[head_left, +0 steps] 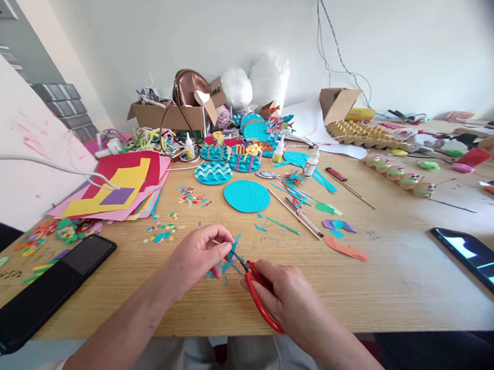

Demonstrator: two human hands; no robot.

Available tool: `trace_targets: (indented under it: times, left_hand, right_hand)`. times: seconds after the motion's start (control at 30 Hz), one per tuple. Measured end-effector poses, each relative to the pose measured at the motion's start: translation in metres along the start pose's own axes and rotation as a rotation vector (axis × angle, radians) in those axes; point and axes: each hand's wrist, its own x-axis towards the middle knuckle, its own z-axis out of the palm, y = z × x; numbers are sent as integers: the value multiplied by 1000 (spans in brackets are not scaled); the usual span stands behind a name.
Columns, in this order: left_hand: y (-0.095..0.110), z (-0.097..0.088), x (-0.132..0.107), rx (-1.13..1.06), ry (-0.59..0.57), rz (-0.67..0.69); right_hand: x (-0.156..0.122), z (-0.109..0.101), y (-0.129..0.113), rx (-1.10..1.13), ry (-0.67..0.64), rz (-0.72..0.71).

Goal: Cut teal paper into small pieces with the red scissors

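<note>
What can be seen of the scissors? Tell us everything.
The scissors have red, plastic-looking loop handles and slim, dark metallic blades. The right hand grips and partly hides the handles, above the wooden table. The blades point away and leftward, at blue paper in the left hand; whether they touch it is unclear.

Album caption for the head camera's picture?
Blue paper in left fingers, red-handled scissors in right fingers, above a scrap-strewn table.

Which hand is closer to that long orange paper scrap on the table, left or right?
Right. The right hand, holding red scissors, is left of the orange paper scrap. The left hand, pinching blue paper, is farther left.
</note>
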Motion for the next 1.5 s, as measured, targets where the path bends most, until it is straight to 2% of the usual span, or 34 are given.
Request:
trace_targets:
  times: [0.17, 0.37, 0.63, 0.73, 0.83, 0.93, 1.03, 1.17, 1.33, 1.5]
  left_hand:
    - [1, 7, 10, -68, -58, -34]
    - [0, 10, 14, -56, -58, -37]
    - [-4, 14, 19, -79, -23, -58]
    - [-4, 17, 20, -88, -8, -63]
    - [-4, 23, 21, -68, -19, -65]
    - [-5, 29, 25, -25, -61, -56]
    - [-7, 35, 29, 114, -96, -3]
    - [-10, 38, 32, 299, -82, 137]
    - [-13, 41, 29, 179, -51, 188]
    - [-11, 38, 22, 134, -12, 186]
  right_hand:
    - [-2, -6, 2, -79, -20, 38]
    - [-1, -8, 5, -142, -41, 63]
    - [-7, -16, 12, -116, -51, 76]
    - [-13, -21, 22, -25, 10, 73]
    - [-13, -21, 31, 186, 103, 104]
    - [-5, -17, 36, 387, 206, 126]
    - [6, -12, 37, 522, 246, 108]
    - [16, -8, 36, 599, 305, 75]
    - [22, -5, 29, 596, 293, 65]
    - [26, -1, 22, 717, 304, 27]
